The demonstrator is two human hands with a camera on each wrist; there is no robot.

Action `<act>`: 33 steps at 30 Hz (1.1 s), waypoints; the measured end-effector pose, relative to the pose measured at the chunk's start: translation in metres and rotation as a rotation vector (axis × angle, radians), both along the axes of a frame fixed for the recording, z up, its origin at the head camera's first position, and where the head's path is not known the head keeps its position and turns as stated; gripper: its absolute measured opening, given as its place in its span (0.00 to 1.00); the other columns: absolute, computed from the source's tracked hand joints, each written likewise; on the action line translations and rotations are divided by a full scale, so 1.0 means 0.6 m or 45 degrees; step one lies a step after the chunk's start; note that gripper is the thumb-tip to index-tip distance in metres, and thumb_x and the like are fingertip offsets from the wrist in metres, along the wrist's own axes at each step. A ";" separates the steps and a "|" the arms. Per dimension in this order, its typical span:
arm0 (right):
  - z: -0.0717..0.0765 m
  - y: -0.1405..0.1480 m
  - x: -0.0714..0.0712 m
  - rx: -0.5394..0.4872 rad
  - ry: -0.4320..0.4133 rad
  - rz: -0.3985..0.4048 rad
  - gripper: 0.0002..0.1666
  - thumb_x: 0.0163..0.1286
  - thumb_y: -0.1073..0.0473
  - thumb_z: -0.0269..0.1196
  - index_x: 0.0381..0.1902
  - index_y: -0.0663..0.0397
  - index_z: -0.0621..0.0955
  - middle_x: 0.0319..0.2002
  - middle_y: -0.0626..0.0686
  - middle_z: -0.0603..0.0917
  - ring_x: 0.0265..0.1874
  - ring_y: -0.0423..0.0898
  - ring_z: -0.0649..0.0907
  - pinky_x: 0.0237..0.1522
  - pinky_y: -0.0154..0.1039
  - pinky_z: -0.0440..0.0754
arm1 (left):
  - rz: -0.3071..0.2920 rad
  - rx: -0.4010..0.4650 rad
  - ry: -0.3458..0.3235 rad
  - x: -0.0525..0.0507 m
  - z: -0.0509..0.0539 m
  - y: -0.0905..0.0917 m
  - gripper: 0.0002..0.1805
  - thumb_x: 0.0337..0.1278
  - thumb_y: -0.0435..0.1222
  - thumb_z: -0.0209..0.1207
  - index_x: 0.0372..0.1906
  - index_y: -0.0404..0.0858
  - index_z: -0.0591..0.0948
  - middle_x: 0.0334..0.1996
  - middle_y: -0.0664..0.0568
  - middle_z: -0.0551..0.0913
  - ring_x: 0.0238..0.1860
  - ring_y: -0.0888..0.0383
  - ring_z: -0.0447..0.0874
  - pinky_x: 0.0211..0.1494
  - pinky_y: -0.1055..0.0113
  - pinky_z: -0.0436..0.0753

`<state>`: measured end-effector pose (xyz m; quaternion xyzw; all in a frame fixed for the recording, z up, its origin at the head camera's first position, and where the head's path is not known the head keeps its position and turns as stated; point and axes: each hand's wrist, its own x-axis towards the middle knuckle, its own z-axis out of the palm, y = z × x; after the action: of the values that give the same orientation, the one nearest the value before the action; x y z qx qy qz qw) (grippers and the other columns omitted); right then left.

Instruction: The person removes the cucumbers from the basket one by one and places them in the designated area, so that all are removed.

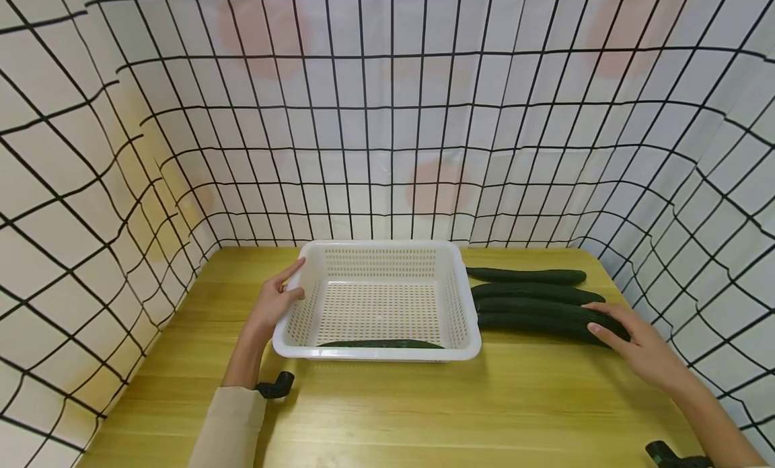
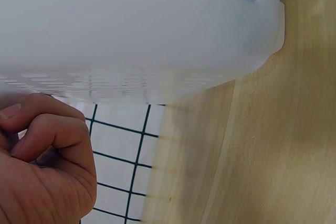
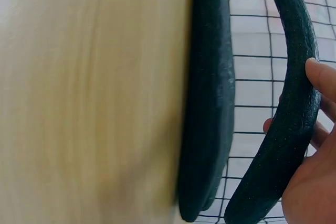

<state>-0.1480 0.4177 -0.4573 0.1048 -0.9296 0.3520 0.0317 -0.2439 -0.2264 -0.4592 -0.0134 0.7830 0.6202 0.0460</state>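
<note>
A white plastic basket [image 1: 378, 354] with slotted walls rests on the wooden table. My left hand [image 1: 275, 303] grips its left rim, the thumb over the inner side; curled fingers show under the rim in the left wrist view. One dark green cucumber [image 1: 381, 343] lies in the basket along the near wall, partly hidden by the rim. My right hand [image 1: 642, 347] holds another cucumber [image 3: 296, 93] near its right end, thumb on one side and fingers round the other. In the right wrist view it appears apart from the other cucumbers [image 3: 207, 93] beside it.
Right of the basket, a thinner cucumber [image 1: 533, 276] lies farthest back, with another cucumber [image 1: 539, 292] in front of it. Black wire mesh [image 1: 375, 128] over pale cloth stands behind and on both sides of the table [image 1: 387, 414].
</note>
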 end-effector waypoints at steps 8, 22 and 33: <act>-0.033 0.002 -0.006 0.070 0.028 0.048 0.28 0.79 0.52 0.59 0.72 0.53 0.72 0.70 0.65 0.70 0.67 0.74 0.66 0.56 0.72 0.65 | -0.011 -0.003 0.005 -0.001 0.000 -0.002 0.41 0.65 0.31 0.55 0.81 0.59 0.61 0.75 0.32 0.65 0.55 0.41 0.81 0.43 0.55 0.88; -0.070 -0.021 -0.010 0.131 0.105 0.097 0.22 0.75 0.54 0.64 0.64 0.50 0.79 0.62 0.61 0.75 0.61 0.69 0.70 0.53 0.69 0.66 | -0.008 -0.005 0.021 0.001 -0.002 0.000 0.42 0.63 0.30 0.56 0.80 0.58 0.62 0.71 0.30 0.70 0.47 0.45 0.85 0.40 0.57 0.88; -0.084 -0.034 -0.016 0.302 0.304 0.081 0.22 0.63 0.56 0.74 0.55 0.50 0.85 0.54 0.58 0.81 0.52 0.62 0.75 0.47 0.66 0.72 | -0.008 -0.001 0.018 -0.001 -0.004 -0.002 0.42 0.64 0.30 0.55 0.80 0.59 0.62 0.73 0.31 0.69 0.50 0.45 0.84 0.42 0.58 0.88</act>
<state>-0.1573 0.3974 -0.5075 0.1782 -0.9505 0.2256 0.1182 -0.2446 -0.2278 -0.4619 -0.0065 0.7837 0.6197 0.0425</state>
